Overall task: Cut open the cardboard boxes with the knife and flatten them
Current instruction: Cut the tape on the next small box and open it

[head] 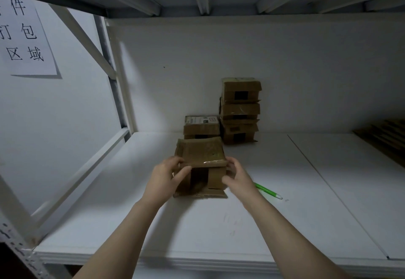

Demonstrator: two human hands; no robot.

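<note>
Small brown taped cardboard box (200,154) sits mid white shelf (219,224), left hand (168,173) and right hand (235,175) both with fingers curled round its near edges. Open front looks dark, contents unclear. Slim green knife (268,190) lies beside.

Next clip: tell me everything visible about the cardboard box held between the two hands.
The cardboard box is brown and worn, with glossy tape over its top near edge. Its near face shows two flaps with a dark patch between them; the bottom edge looks ragged. It stands on the white shelf. The left hand grips its left side, the right hand its right side.
</note>
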